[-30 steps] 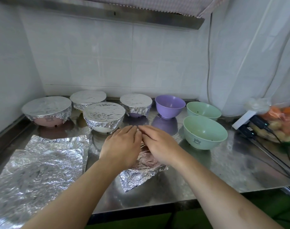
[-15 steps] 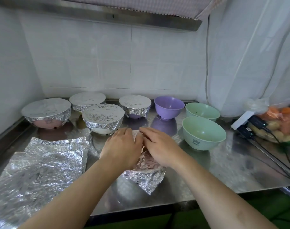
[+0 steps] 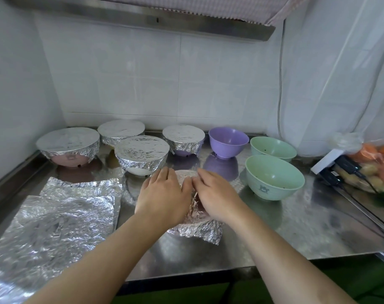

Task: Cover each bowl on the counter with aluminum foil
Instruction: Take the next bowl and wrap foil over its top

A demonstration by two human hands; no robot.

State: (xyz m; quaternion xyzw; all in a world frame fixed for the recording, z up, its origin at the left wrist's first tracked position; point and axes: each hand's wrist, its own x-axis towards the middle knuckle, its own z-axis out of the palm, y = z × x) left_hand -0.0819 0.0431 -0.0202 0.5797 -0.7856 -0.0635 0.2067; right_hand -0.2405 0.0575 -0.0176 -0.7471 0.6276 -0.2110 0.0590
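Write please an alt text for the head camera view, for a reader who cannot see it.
Both hands, left hand and right hand, press a foil sheet over a bowl on a steel counter. Behind stand four foil-covered bowls, an uncovered purple bowl and two green bowls; spare foil sheets lie left.
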